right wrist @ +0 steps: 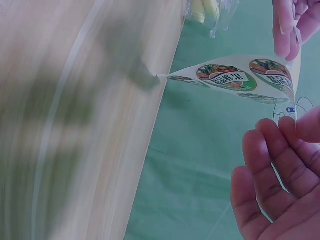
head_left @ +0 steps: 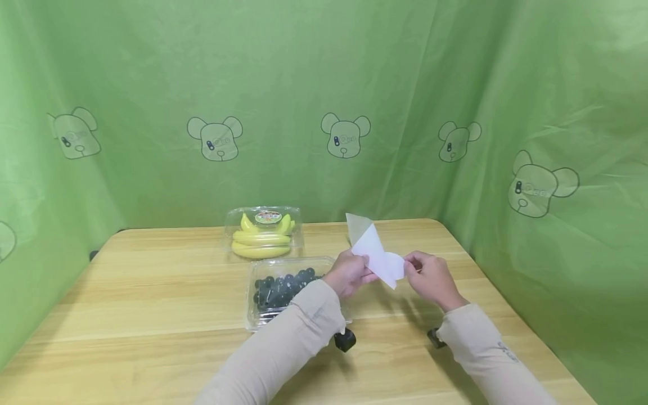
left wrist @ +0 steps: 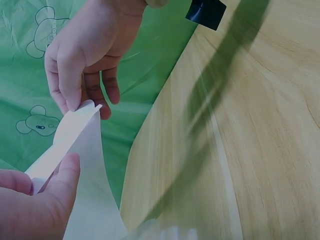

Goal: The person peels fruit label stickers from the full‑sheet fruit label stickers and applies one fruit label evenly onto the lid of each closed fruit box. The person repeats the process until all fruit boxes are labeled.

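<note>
A sheet of oval fruit stickers [head_left: 370,250] is held above the table, its plain white backing facing the head camera. Colourful printed labels [right wrist: 227,77] show on its other face in the right wrist view. My left hand [head_left: 349,274] pinches the sheet between thumb and fingers, near its middle. At the sheet's right end, my right hand [head_left: 430,278] pinches the edge with thumb and forefinger. The sheet is bent and twisted between the two hands. Whether a sticker is lifting off the backing, I cannot tell.
A clear box of dark grapes [head_left: 278,289] lies partly under my left forearm. Behind it stands a clear box of bananas [head_left: 260,239] bearing an oval label [head_left: 268,217]. The wooden table [head_left: 152,292] is enclosed by green curtains [head_left: 283,67].
</note>
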Tool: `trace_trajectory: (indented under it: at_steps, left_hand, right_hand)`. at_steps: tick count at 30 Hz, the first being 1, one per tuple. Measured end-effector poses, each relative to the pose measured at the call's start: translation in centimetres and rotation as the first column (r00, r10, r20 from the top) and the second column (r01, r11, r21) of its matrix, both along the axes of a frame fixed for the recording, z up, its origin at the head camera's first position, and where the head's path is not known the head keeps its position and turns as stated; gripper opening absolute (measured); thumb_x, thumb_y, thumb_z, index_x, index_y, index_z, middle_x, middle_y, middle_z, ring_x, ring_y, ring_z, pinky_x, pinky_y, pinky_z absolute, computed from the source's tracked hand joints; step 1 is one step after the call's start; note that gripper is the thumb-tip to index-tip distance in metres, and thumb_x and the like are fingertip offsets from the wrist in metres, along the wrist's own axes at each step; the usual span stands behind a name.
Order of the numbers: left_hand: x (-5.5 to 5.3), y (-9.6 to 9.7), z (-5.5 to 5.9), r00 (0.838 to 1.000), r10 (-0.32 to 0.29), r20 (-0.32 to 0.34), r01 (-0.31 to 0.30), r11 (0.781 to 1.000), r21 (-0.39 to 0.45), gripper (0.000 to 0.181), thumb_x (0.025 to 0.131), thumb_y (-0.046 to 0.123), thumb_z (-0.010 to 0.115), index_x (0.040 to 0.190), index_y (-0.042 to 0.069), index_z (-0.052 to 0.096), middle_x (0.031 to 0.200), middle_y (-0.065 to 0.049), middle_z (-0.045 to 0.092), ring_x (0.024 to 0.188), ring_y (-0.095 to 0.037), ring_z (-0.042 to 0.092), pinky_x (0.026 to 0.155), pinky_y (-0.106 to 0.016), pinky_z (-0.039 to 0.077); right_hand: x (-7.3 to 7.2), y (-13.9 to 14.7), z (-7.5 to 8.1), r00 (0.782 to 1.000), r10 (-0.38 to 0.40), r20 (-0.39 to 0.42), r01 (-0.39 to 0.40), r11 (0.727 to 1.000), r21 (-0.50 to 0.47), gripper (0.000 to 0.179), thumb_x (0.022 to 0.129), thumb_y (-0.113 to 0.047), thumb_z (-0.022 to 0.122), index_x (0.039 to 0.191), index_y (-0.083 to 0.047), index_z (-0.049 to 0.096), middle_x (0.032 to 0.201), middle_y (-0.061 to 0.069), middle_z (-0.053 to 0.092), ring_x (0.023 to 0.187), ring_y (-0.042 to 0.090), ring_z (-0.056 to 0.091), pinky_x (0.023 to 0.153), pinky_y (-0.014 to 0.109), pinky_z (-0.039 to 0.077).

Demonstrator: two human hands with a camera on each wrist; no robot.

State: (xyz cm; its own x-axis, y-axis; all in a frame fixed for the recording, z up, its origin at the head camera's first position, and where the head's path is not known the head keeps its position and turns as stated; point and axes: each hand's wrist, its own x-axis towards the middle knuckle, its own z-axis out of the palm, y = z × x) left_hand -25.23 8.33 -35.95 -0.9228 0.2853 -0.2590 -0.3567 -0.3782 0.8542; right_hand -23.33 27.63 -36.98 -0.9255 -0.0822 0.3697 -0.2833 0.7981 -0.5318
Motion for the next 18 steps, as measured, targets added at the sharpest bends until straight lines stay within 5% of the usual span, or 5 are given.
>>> trace_trajectory:
  at_steps: [18]
  left_hand:
    - [-0.39,-0.43,0.4,1.0,0.01,0.013,-0.01,0.999,-0.037,0.043,0.097,-0.005,0.043,0.139,-0.009,0.038,0.115,-0.024,0.06,0.11,-0.037,0.06,0.086,-0.035,0.056]
  right_hand:
    - [0.23,0.55,0.59,1.0,-0.018,-0.001,0.018,1.0,-0.009,0.016,0.091,-0.007,0.056,0.093,0.002,0.069,0.084,0.011,0.069,0.075,0.025,0.064,0.069,0.04,0.055]
